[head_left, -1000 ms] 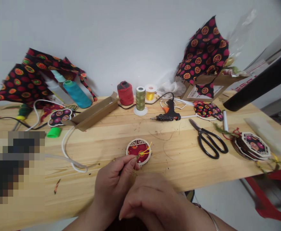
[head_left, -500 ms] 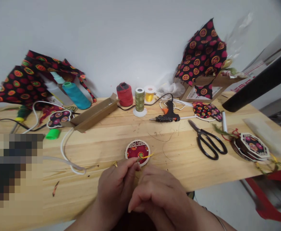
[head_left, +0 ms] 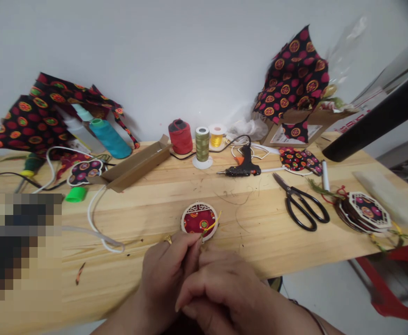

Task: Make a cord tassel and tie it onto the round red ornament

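Note:
Thumb and forefinger of my left hand [head_left: 170,263] pinch a thin yellow cord [head_left: 211,227], whose loose end sticks up to the right. Close against it, my right hand [head_left: 224,284] has its fingers curled and pressed together; whatever they grip is hidden. Just beyond my fingertips lies a round wooden ornament [head_left: 195,218] with a pale cut-out rim and a dark red patterned fabric centre. The cord's end crosses in front of its lower right edge. Whether the cord is fastened to it I cannot tell.
Black scissors [head_left: 303,204] lie on the right, near a stack of octagonal ornaments [head_left: 369,211]. Behind are a glue gun [head_left: 244,165], a red thread spool [head_left: 180,137], a green thread spool [head_left: 202,145] and a yellow spool [head_left: 217,137]. A cardboard tray [head_left: 137,167] stands at left.
My right hand has shifted slightly left, closer to my left fingertips. The yellow cord's free end now points more upward. The round ornament lies where it was.

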Demonstrator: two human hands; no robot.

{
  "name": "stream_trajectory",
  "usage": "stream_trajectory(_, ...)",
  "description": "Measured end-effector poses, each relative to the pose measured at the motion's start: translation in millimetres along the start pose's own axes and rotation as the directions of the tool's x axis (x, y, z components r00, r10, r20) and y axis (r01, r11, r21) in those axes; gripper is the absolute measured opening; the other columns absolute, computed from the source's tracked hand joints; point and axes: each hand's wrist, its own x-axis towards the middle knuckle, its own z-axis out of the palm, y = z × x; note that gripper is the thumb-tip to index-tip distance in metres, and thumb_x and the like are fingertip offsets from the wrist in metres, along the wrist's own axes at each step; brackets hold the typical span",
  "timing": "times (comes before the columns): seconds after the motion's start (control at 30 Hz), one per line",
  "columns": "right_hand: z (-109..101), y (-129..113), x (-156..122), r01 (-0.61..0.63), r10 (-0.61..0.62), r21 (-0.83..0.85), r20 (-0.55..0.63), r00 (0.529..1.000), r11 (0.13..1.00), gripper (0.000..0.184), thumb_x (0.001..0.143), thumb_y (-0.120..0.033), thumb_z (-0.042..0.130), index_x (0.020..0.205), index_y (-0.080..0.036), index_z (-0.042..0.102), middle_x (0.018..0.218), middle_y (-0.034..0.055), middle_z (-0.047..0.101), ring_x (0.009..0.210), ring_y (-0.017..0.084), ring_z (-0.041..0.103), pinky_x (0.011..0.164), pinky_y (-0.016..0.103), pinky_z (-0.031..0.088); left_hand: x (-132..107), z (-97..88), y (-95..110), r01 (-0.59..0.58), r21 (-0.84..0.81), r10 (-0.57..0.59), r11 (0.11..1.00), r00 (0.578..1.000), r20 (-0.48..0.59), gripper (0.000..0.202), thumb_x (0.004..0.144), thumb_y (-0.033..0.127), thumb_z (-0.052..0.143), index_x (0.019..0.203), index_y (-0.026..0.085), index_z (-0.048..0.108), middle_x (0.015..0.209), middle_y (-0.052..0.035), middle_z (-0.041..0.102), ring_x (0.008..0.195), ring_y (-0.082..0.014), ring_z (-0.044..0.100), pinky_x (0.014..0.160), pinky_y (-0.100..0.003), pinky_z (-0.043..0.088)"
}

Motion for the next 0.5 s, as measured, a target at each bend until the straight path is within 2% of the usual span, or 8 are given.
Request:
stream_trajectory(0.17,6.5,7.3,-0.1,0.027,-0.027,-0.011,0.012,1.0,1.0,0.016,0.088,-0.016,0.047,0.082,-0.016,0.062,0.07,0.0004,0.062,0.072,0.01,0.055,0.071,0.02,0.044,-2.7,-4.0,-1.5,0.017,-0.058,-0.011,0.998,0.995,0.097,0.017,0.085,0.022,0.045,0.079,0.027,0.06,0.056,0.0055,0.067,0.044,-0.0136,0.059,0.044,-0.023,0.037)
stream_trajectory(0.33,8.2,8.7,-0.6,0.019,-0.018,-0.053,0.017,1.0,0.998,0.021,0.089,-0.019,0.045,0.083,-0.016,0.065,0.068,0.0004,0.064,0.068,0.01,0.056,0.067,0.019,0.044,-4.0,-2.1,-3.1,0.017,-0.1,-0.009,0.995,0.997,0.078,0.015,0.082,0.021,0.047,0.077,0.025,0.06,0.05,0.0065,0.062,0.041,-0.0127,0.054,0.043,-0.023,0.035)
stream_trajectory(0.43,9.6,9.0,1.4,0.026,-0.025,-0.05,0.025,0.999,0.998,0.024,0.09,-0.022,0.045,0.082,-0.016,0.066,0.066,-0.0001,0.064,0.065,0.011,0.056,0.066,0.019,0.044,-4.1,1.1,-1.4,0.096,-0.095,-0.09,0.991,0.994,0.065,0.016,0.08,0.02,0.05,0.07,0.025,0.062,0.045,0.0069,0.06,0.039,-0.0125,0.052,0.042,-0.023,0.033)
stream_trajectory(0.5,11.6,11.2,2.6,0.047,-0.046,-0.066,0.02,0.999,0.997,0.027,0.091,-0.025,0.044,0.08,-0.017,0.067,0.065,-0.0007,0.064,0.065,0.01,0.056,0.067,0.019,0.045,-1.9,0.7,2.4,0.207,-0.154,-0.198,0.966,0.978,0.072,0.015,0.079,0.022,0.053,0.07,0.024,0.065,0.047,0.0063,0.062,0.041,-0.0127,0.054,0.044,-0.022,0.035)
